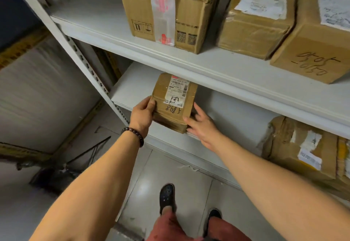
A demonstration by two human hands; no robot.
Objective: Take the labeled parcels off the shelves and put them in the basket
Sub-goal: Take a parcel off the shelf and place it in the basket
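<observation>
Cardboard parcels [253, 19], five; one parcel [174, 116] in left hand's [143, 113] grip, right hand [203, 127] flat alongside.

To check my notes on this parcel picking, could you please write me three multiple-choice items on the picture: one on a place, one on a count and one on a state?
1. Where does the small brown cardboard parcel with the white label lie?
A. on the floor
B. in a basket
C. on the lower white shelf

2. How many brown cardboard boxes show on the upper white shelf?
A. three
B. one
C. six

3. What is the left hand doing?
A. hanging idle
B. gripping the parcel's left edge
C. holding a pen

Key:
1 C: it rests on the board under the upper shelf.
2 A: three boxes stand side by side.
3 B: its thumb clamps the top at that edge, while the right hand touches the other side with straight fingers.
</observation>
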